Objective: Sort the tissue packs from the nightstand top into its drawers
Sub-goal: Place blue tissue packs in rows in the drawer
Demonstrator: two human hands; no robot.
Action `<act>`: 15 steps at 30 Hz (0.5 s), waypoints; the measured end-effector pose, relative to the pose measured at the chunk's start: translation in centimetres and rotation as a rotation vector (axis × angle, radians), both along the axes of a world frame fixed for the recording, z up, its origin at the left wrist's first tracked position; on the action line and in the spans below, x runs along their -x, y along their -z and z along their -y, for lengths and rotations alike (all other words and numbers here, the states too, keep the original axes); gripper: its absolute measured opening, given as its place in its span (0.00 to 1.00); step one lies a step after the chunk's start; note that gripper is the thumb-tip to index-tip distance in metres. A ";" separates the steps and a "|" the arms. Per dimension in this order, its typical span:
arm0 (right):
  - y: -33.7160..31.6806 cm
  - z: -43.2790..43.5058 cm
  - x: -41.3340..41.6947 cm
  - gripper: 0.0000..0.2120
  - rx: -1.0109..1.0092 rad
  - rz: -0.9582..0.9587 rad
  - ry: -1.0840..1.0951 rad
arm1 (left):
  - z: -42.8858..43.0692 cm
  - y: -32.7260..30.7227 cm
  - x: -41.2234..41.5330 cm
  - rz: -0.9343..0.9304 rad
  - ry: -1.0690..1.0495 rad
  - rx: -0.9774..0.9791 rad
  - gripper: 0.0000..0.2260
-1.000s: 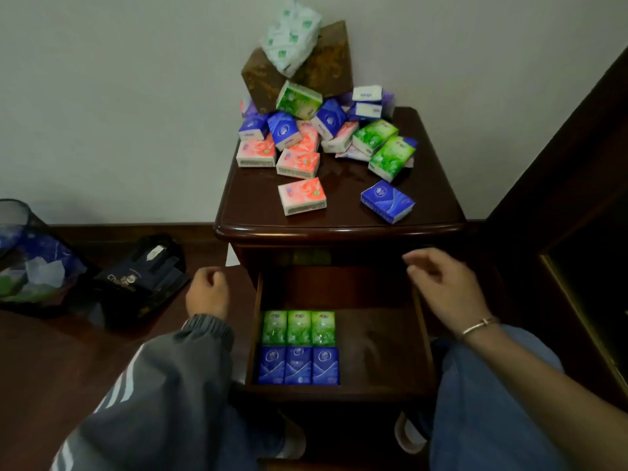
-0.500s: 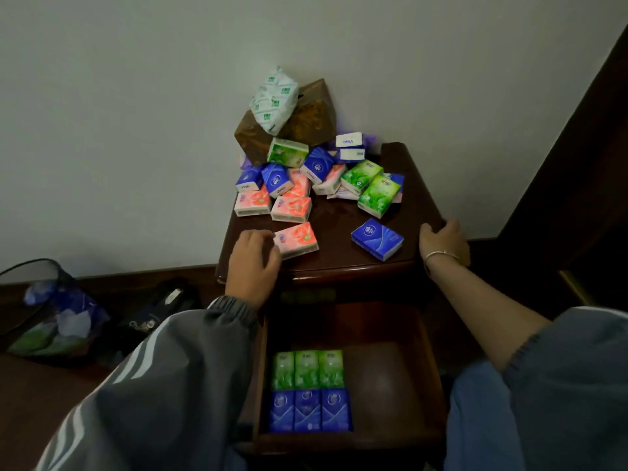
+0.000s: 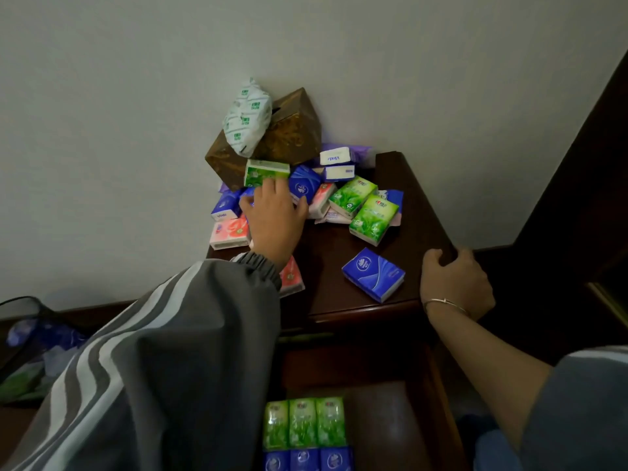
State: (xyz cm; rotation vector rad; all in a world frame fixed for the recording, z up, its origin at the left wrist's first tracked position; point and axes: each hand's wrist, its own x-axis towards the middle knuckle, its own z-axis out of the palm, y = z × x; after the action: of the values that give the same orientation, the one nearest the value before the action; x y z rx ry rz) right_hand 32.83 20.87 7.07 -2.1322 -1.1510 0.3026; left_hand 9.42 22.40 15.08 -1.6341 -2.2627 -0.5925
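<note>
Reaching to the back of the nightstand (image 3: 326, 253), the left grip (image 3: 275, 215) lay spread over the pile (image 3: 353, 202), fingertips touching a green pack (image 3: 266, 171). The palm hid what was under it, so I could not tell whether it had closed on a pack. The right grip (image 3: 455, 283) was clenched round the nightstand's front right corner, probably bracing the lean. The drawer (image 3: 380, 430) stood open below, with a green row (image 3: 302, 423) behind a blue row (image 3: 302, 460), apparently sorted by colour. A lone blue pack (image 3: 373, 275) sat near the front edge, apart from the pile.
</note>
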 end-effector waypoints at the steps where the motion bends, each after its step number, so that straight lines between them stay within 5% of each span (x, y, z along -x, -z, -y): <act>1: 0.1 0.0 0.0 0.22 -0.006 -0.002 0.001 | -0.6 0.1 -0.3 0.046 -0.062 0.018 0.19; 9: 0.0 0.2 0.1 0.19 -0.016 -0.012 0.009 | -3.6 0.3 -2.4 0.367 -0.342 -0.001 0.24; 15: 0.0 0.1 0.1 0.20 0.001 -0.021 0.007 | -3.1 0.0 -1.2 0.630 -0.215 -0.129 0.19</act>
State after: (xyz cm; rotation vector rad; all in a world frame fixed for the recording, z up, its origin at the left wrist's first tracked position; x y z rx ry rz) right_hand 32.70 20.75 7.08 -2.1284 -1.1310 0.3216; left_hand 10.63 25.54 15.11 -1.2306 -2.6974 -1.3079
